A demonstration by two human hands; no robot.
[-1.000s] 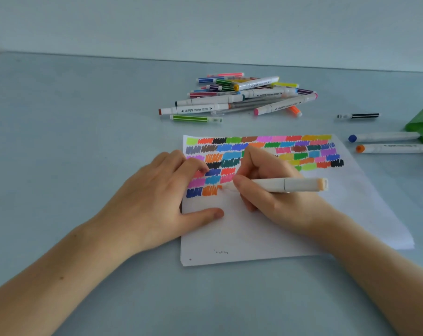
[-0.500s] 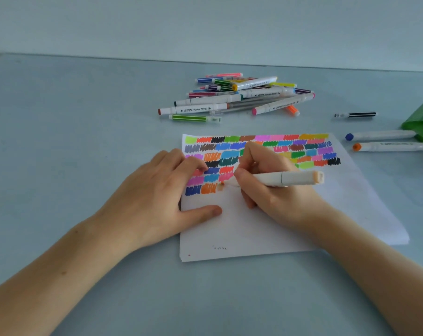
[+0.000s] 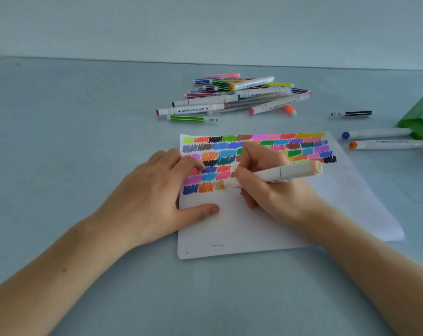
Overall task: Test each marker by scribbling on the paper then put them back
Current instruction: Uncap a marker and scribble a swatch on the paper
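A pale blue-grey table (image 3: 72,141) carries everything here. Taking the white paper (image 3: 290,226) as landmark: it lies flat near the table's middle, its upper part filled with rows of coloured scribbles. Beyond the paper's far edge sits a loose pile of markers (image 3: 232,98), thick white ones crossed over thin striped ones, with a green striped pen (image 3: 192,118) lying nearest the paper. Off the paper's far right corner lie a black striped pen (image 3: 352,113), then a blue-capped marker (image 3: 375,133) and an orange-capped marker (image 3: 387,144) side by side, beside a green container (image 3: 421,120) at the table's right edge.
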